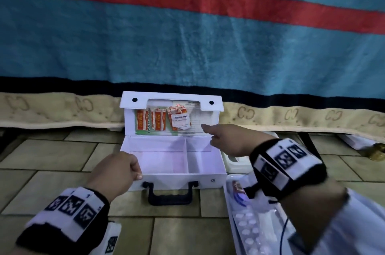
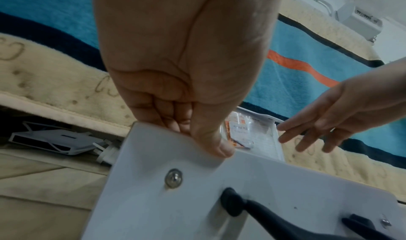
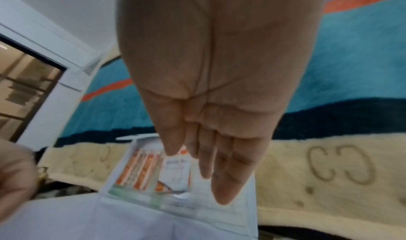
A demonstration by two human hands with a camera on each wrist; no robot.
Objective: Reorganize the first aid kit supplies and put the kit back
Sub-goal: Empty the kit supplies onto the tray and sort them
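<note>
A white first aid kit [image 1: 158, 180] stands open on the tiled floor, its lid [image 1: 173, 98] upright against a blanket. Its divided compartments look empty. Orange sachets [image 1: 150, 119] and an alcohol pad [image 1: 180, 121] sit in the lid's clear pocket [image 3: 175, 196]. My left hand [image 1: 118, 169] pinches the kit's front left rim [image 2: 158, 139], thumb outside and fingers inside. My right hand [image 1: 225, 138] hovers over the kit's right side with straight fingers [image 3: 222, 183] reaching toward the lid, holding nothing. The black handle [image 1: 169, 194] hangs at the front.
A white tray [image 1: 231, 211] with blister packs [image 1: 248, 231] and other supplies lies on the floor at the right, under my right forearm. A blue and red blanket [image 1: 187, 46] hangs behind the kit. White flat items [image 2: 54, 139] lie under the bed edge at left.
</note>
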